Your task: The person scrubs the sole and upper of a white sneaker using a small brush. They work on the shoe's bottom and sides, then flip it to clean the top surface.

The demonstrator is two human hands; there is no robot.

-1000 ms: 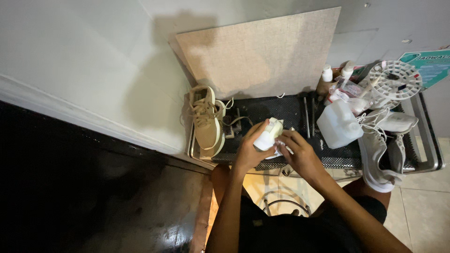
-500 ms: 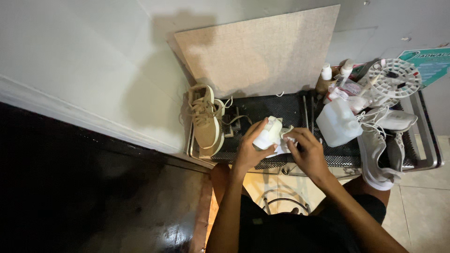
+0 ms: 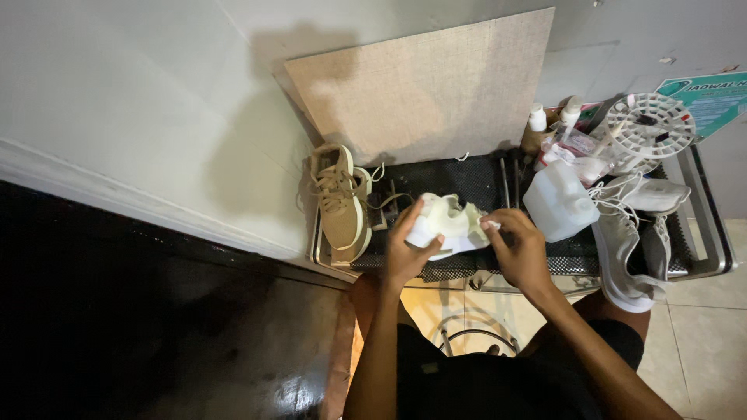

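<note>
Both hands meet over the middle of a low metal-framed bench [image 3: 712,233] topped with a dark mesh mat, and between them they hold a pale cream, crumpled soft piece [image 3: 445,225], a cloth or a shoe part, which cannot be told from this view. The left hand [image 3: 405,253] is curled around its left side, thumb raised along the near edge and fingers wrapped behind, so it has a firm hold. The right hand [image 3: 520,247] closes on the right end, thumb and forefinger pinched at a small white tip that sticks out there. The piece is lifted just above the mat, in front of the person's knees, not resting on it. On the left end of the bench lies a tan knit sneaker with a cream sole [image 3: 339,201], toe pointing toward the person, its laces loose and trailing onto the mat. To the right of the hands stands a translucent white plastic jug [image 3: 559,202], and just beside it a pair of grey sneakers with white laces [image 3: 626,249] hangs partly over the front edge. Behind the jug are small white-capped bottles [image 3: 538,118] and a round white plastic rack with holes [image 3: 650,124]. A large beige board [image 3: 428,85] leans against the pale wall behind the bench. The floor to the left is dark and glossy; to the right it is light tile.
</note>
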